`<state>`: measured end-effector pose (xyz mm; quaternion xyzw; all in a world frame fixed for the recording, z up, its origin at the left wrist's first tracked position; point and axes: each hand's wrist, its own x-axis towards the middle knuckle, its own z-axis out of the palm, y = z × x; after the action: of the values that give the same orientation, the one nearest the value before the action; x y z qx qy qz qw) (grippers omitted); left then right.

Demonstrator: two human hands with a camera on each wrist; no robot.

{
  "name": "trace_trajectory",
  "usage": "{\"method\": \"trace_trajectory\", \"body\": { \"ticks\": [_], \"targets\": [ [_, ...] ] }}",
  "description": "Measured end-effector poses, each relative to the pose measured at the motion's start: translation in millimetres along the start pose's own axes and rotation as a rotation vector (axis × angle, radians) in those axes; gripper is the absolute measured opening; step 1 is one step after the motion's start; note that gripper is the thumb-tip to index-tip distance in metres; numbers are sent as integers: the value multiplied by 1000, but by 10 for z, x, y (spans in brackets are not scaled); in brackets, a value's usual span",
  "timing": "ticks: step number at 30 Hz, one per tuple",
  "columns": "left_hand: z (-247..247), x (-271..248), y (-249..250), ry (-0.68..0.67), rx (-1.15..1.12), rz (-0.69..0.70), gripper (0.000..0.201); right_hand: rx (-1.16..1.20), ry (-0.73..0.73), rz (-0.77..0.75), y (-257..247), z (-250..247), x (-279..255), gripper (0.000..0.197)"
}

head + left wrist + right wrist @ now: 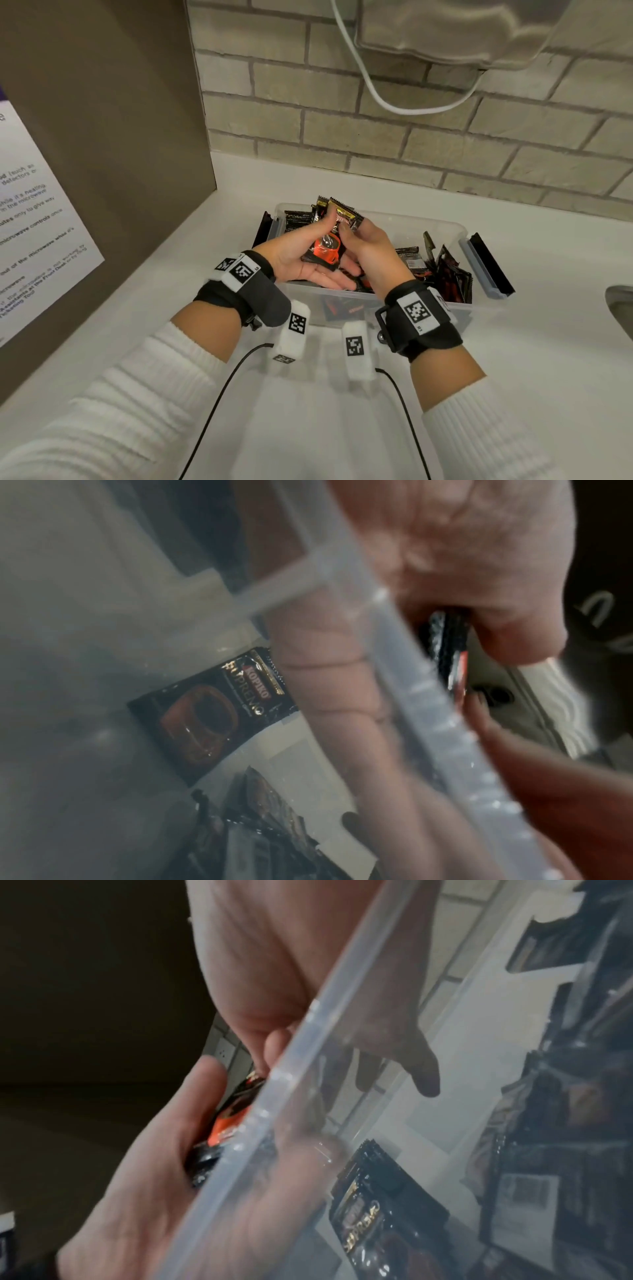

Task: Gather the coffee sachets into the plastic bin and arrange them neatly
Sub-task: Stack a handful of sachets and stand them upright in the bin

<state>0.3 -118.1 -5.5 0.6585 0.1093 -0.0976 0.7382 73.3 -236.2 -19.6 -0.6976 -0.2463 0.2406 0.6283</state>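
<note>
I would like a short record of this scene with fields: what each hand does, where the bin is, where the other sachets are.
left hand: palm up, holds the stack of sachets
right hand: pinches the stack's upper part
plastic bin: clear, on the white counter, below the hands
loose sachets: untidy, inside the bin at its right end
</note>
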Motion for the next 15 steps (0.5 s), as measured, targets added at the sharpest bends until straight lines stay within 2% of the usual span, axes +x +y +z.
{"method": "trace_trajectory", "body": {
  "ticks": [1,3,8,9,10,12,13,14,15],
  "targets": [
    [2,11,-10,-26,44,-25,71,17,15,2,-12,4,2,29],
    [28,11,-15,-25,93,-48,64,70,33,33,-38,31,-3,24],
    [89,13,-23,132,250,24,41,-6,118,15,-36,128,32,10],
    [77,16,-12,180,259,61,41,-11,149,-6,-54,132,31,7],
    [57,4,7,201,237,107,55,-36,179,-38,-70,132,27,5],
    [6,24,31,219,71,147,92,-103,161,-79,-124,183,10,14],
    [-10,31,51,238,4,161,96,-148,115,-77,-147,223,0,26],
    [-20,32,67,264,-21,177,91,-209,68,-55,-148,270,0,39],
    [-19,27,92,287,-25,207,77,-252,33,-38,-148,303,6,49]
  ]
}}
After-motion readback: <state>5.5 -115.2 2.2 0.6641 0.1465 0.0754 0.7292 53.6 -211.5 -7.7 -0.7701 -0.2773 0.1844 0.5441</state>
